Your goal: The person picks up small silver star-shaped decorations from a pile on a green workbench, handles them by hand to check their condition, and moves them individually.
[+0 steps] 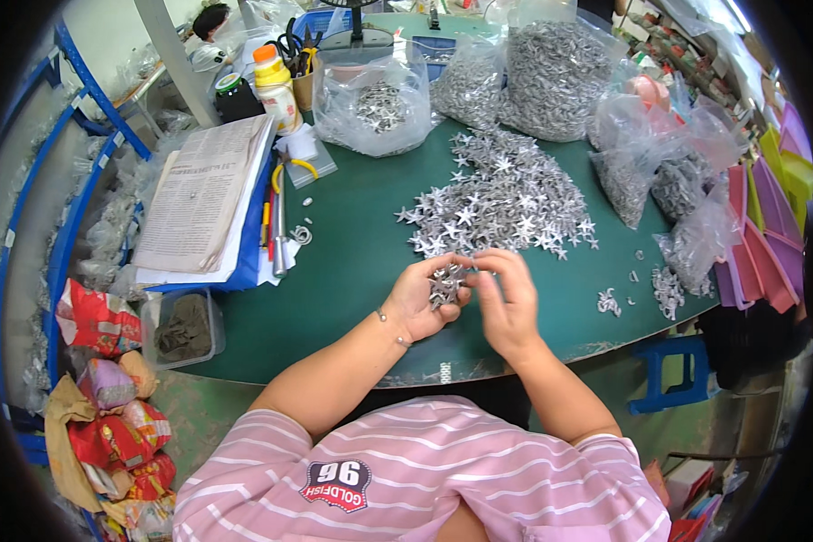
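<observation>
Pink fabric shirt with white stripes (406,506) fills the near edge, and past it I've got both bare hands over the curved green tabletop (352,235). Left hand (411,303) is cupped, fingers curled around a clutch of small silver star-shaped pieces (445,285). Right hand (509,305) hovers close against it, fingers bent; I can't tell whether its fingertips pinch a piece. Just beyond, a loose silver heap of stars (506,194) spreads over the green. Now the containers: an open clear plastic bag (332,122) shows more stars inside; behind the heap, a bulging large clear bag (556,81) is packed with grey pieces, a smaller clear bag (468,86) beside it. Over left, a square clear plastic tub (216,327) holds a dark grey-brown mass (182,330), and a tan cup (303,90) holds yellow-handled pliers (310,52).
</observation>
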Action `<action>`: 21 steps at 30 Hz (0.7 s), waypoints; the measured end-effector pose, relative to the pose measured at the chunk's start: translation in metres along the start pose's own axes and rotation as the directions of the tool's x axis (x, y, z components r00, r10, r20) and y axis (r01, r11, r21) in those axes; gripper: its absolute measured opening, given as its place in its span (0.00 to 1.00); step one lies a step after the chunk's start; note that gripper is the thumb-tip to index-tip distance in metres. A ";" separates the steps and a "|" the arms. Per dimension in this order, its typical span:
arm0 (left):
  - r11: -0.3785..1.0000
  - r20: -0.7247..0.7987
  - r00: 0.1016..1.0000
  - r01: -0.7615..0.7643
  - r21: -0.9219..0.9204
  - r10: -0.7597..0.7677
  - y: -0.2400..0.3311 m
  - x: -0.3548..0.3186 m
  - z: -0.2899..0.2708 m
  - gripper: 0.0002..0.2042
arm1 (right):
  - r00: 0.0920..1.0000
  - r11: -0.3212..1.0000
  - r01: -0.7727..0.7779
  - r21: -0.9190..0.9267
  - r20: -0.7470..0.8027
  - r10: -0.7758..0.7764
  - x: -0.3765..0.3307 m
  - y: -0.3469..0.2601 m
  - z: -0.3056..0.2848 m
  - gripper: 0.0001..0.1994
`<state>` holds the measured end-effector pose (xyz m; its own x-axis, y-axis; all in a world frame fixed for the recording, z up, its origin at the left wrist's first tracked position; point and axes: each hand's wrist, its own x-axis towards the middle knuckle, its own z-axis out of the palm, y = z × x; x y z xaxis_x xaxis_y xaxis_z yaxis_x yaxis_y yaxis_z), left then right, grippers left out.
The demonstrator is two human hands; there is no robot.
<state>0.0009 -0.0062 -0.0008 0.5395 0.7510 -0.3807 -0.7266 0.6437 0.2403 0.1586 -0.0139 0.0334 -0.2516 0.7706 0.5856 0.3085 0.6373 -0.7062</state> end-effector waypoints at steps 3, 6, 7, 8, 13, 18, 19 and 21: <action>0.982 -0.064 0.993 -0.109 -0.151 0.100 0.005 -0.007 0.011 0.09 | 0.985 0.989 -0.042 -0.144 -0.173 0.017 -0.025 0.023 -0.011 0.05; 0.954 -0.007 0.977 -0.212 -0.213 0.215 0.033 -0.007 0.029 0.06 | 0.983 0.983 -0.076 -0.169 -0.180 0.045 -0.039 0.038 -0.013 0.04; 0.943 0.048 0.955 -0.279 -0.179 0.291 0.053 -0.006 0.043 0.06 | 0.982 0.986 -0.070 -0.154 -0.182 0.042 -0.037 0.036 -0.014 0.04; 0.910 0.134 0.903 -0.389 -0.145 0.408 0.076 -0.003 0.056 0.06 | 0.983 0.988 -0.063 -0.144 -0.179 0.037 -0.035 0.034 -0.015 0.04; 0.640 -0.107 0.650 -0.682 0.355 0.752 0.172 0.020 0.115 0.19 | 0.983 0.995 -0.069 -0.076 -0.178 0.054 -0.033 0.036 -0.015 0.03; 0.479 -0.291 0.382 -0.650 0.590 0.877 0.187 0.030 0.073 0.20 | 0.970 0.997 -0.077 -0.018 -0.234 0.071 -0.032 0.037 -0.015 0.03; 0.401 -0.211 0.344 -0.714 0.574 0.915 0.169 0.028 0.079 0.20 | 0.969 0.997 -0.080 -0.014 -0.234 0.075 -0.032 0.038 -0.015 0.03; 0.349 -0.082 0.360 -0.785 0.511 0.929 0.115 0.020 0.097 0.19 | 0.971 0.996 -0.087 -0.012 -0.226 0.082 -0.034 0.038 -0.018 0.04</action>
<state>-0.0306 0.0974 0.1063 -0.5156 0.8567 0.0131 -0.4599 -0.2896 0.8394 0.1957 -0.0154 -0.0061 -0.0114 0.7996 0.6005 0.3403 0.5678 -0.7495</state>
